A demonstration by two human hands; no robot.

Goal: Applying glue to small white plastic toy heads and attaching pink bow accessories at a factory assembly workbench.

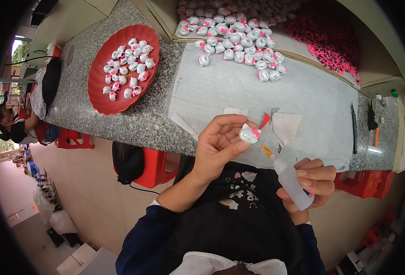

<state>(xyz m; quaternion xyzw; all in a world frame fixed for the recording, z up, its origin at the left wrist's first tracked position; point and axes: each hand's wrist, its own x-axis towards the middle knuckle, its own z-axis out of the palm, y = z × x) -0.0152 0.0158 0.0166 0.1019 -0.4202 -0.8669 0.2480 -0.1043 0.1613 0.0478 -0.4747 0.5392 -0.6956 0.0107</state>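
Note:
Between the thumb and fingers of my left hand (221, 144) is a small white cat-head figure (249, 134) with a pink bow, its face turned up. My right hand (312, 181) grips a translucent squeeze glue bottle (292, 183), tilted so that its orange-yellow nozzle (267, 151) points up toward the figure. A small gap separates the nozzle tip from the figure. Just behind them, a red pointed piece (265, 120) lies beside a whitish paper scrap (287, 127) on the white sheet (211, 91).
A red scalloped tray (97, 87) of similar cat heads stands at the left on the granite counter (166, 123). More heads (239, 41) are heaped at the back, with pink pieces (333, 57) to their right. A black pen-like tool (354, 128) lies at the right. Another person (21, 121) sits far left.

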